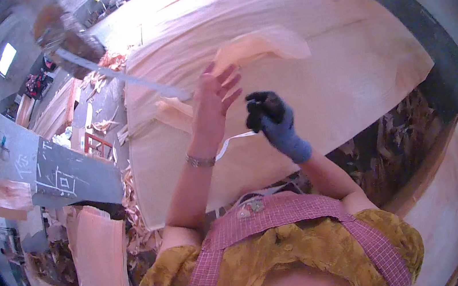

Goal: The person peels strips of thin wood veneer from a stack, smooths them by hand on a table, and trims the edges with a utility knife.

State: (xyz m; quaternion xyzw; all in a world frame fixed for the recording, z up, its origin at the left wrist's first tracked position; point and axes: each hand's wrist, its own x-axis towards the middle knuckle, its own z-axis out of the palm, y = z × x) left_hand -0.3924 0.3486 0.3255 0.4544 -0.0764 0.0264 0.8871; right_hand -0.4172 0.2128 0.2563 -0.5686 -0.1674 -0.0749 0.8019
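My bare left hand [215, 101], with a metal band at the wrist, is raised over a wide stack of pale wood veneer sheets [337, 88]. Its fingers are spread and hold nothing. A white tape strip [134, 81] stretches from a brown wrapped roll [68, 40] at the upper left to behind this hand. It shows again between my left wrist and my right hand [275, 122], which wears a grey-blue glove with dark fingers. Those gloved fingers are curled closed at the strip's end. A thin loose veneer piece [271, 45] lies beyond my hands, slightly blurred.
Veneer scraps [397, 149] fill the gap at the right, beside another leaning veneer sheet [450, 200]. On the left stand a grey metal beam [76, 169] with chalk marks and a curved veneer piece [102, 258]. More shavings [130, 208] lie along the stack's left edge.
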